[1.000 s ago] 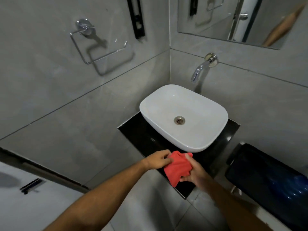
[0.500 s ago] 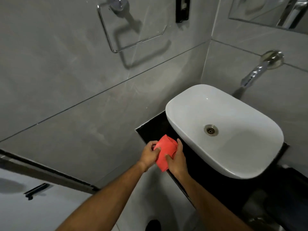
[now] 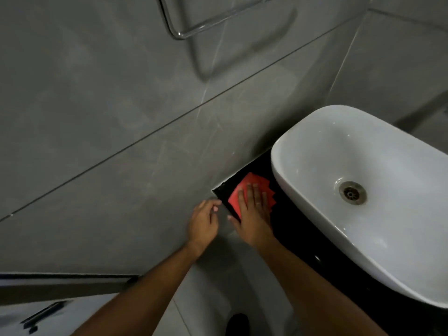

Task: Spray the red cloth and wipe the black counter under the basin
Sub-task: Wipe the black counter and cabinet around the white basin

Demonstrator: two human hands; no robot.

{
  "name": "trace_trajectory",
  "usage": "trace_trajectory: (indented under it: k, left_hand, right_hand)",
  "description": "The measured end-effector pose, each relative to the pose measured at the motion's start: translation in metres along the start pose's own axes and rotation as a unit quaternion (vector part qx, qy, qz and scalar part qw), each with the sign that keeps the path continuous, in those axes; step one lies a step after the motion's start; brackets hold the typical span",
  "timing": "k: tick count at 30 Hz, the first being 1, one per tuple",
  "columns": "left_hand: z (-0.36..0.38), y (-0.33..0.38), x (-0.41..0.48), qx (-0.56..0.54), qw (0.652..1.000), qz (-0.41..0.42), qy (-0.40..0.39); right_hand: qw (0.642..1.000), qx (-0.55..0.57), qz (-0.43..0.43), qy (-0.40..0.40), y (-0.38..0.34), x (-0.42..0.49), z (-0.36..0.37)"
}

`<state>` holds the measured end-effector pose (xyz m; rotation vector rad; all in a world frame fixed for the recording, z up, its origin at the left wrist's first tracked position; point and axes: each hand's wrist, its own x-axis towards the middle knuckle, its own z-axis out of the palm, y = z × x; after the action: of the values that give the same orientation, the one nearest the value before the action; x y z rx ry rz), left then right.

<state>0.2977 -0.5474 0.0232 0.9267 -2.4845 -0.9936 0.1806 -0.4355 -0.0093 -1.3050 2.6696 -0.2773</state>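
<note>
We observe the right hand [image 3: 253, 214] pressed flat on the crumpled red cloth [image 3: 244, 190] upon the glossy black counter [image 3: 298, 229], the left hand [image 3: 202, 223] loosely open and empty beside it.

The scene is dim and grey, with soft light that seems to fall from above. The chrome towel ring [image 3: 213, 20] casts a broad, blurred shadow down the wall tiles [image 3: 97, 117]. The white basin [image 3: 363, 190] is the brightest surface and carries small glints near its drain [image 3: 352, 192]. The black counter [image 3: 303, 229] loses nearly all detail. The whole picture is slightly soft, and the tile joints bow from wide-angle distortion.
</note>
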Motion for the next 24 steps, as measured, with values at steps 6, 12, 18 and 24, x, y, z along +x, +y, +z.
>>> trace_trajectory:
  k: [6, 12, 18, 24]
  left_hand:
    - [-0.029, -0.022, -0.005, 0.015, 0.997, 0.076, 0.022]
    - [-0.035, -0.010, 0.016, 0.035, 0.989, 0.146, 0.002]
    - [-0.033, 0.006, 0.037, 0.074, 0.977, 0.163, -0.113]
    - [-0.023, 0.020, 0.079, 0.154, 0.950, 0.093, -0.254]
  right_hand:
    - [1.000, 0.019, -0.016, -0.013, -0.023, 0.048, -0.001]
    - [0.989, -0.062, -0.129, -0.027, -0.029, 0.035, 0.004]
    - [0.977, -0.153, -0.129, -0.079, -0.042, 0.031, 0.005]
    - [0.979, -0.149, -0.125, -0.066, -0.015, -0.027, 0.009]
